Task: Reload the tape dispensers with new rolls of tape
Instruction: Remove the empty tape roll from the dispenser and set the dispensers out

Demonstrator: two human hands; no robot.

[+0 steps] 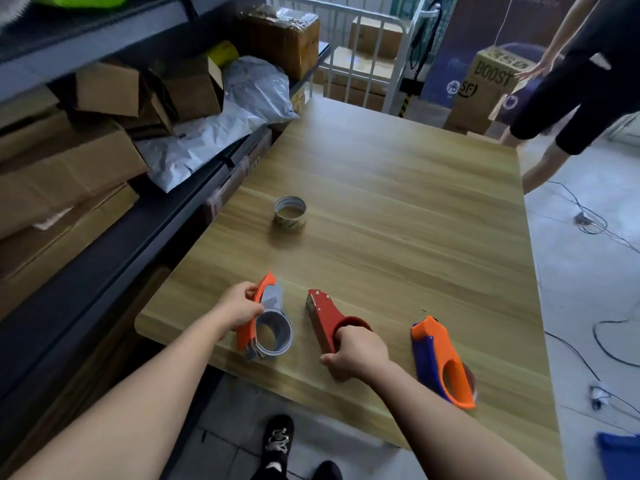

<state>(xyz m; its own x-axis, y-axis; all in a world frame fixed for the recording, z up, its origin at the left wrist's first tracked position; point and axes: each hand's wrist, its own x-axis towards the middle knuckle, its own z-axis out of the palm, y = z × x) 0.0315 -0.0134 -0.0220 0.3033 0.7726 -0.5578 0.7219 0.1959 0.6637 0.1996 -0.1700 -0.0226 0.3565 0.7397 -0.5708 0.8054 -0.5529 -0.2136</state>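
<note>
The roll of tape stands on its flat end in the middle of the tabletop. It is above both your hands in the frame and a bit nearer your left hand. That hand curls round the orange and grey dispenser. Your right hand grips the red dispenser beside it, and both noses point up the frame.

Left of your wooden table — shelving stuffed with cardboard boxes and grey mailer bags. Another person stands far right; cables trail on the floor.
</note>
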